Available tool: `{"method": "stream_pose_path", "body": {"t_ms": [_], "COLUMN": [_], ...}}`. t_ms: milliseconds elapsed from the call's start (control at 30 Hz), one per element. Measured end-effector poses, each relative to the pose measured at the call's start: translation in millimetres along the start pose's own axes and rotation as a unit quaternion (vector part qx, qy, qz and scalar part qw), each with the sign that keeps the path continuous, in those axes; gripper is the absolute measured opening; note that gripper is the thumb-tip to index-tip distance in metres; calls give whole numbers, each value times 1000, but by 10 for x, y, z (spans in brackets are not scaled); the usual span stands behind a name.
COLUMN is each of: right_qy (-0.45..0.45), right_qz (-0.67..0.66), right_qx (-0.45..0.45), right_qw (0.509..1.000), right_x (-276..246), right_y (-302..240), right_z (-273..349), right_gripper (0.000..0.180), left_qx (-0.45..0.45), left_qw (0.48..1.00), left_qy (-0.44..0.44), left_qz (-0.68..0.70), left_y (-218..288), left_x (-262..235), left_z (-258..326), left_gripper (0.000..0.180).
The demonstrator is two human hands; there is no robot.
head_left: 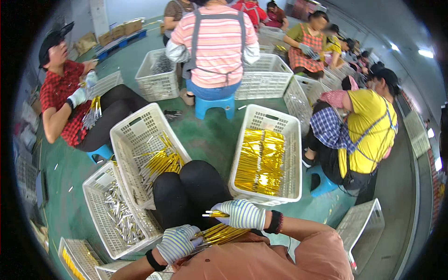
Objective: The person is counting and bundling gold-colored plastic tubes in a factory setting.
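Note:
Both my hands wear striped white gloves. My left hand is closed at the silver-tipped end of a bundle of thin, shiny gold sticks, which lies across my lap against my shirt. Just above that bundle, my right hand grips a small bunch of gold sticks with white tips pointing left. The palm side of each glove is hidden. Beyond my knees on the left, a tilted white crate holds a loose pile of gold sticks. On the right, neat rows of gold sticks fill another white crate.
Below the tilted crate, a lower white crate contains many silver pieces. Co-workers sit close by on blue stools: one in red check at left, one in pink stripes ahead, one in yellow at right.

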State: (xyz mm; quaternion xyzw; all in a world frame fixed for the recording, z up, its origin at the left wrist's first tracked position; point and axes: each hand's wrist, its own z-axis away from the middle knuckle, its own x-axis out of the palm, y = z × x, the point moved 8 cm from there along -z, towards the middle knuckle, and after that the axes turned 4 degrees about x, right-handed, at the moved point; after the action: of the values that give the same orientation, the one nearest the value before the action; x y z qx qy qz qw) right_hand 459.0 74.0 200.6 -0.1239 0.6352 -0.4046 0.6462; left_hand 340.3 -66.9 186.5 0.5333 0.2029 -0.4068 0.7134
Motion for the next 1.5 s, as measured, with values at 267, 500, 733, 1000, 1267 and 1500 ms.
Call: {"method": "stream_pose_path", "body": {"t_ms": [267,500,733,1000,1267,1500], "right_qy": [3,46,-6,-105,-12,-116], "right_qz": [-19,96,14,-40,120,12], "right_qx": [19,-127,-76,-43,-318,-138], "right_qw": [1000,986,997,993,940,983], "right_x": [510,406,611,528,226,237], "right_y": [190,-290,-241,-254,-931,-699], "right_z": [222,87,-22,57,161,275], "right_gripper": [27,22,20,29,10,16], "left_qx": [80,124,161,201,-4,215], "left_qw": [993,986,958,936,974,935], "left_qy": [28,24,86,55,-60,163], "left_qz": [-77,-110,-221,-284,220,-230], "left_y": [-19,118,89,242,-94,390], "left_x": [163,-158,-187,-132,-292,-255], "left_z": [-37,-30,9,75,468,727], "left_gripper": [30,32,29,26,33,20]}}
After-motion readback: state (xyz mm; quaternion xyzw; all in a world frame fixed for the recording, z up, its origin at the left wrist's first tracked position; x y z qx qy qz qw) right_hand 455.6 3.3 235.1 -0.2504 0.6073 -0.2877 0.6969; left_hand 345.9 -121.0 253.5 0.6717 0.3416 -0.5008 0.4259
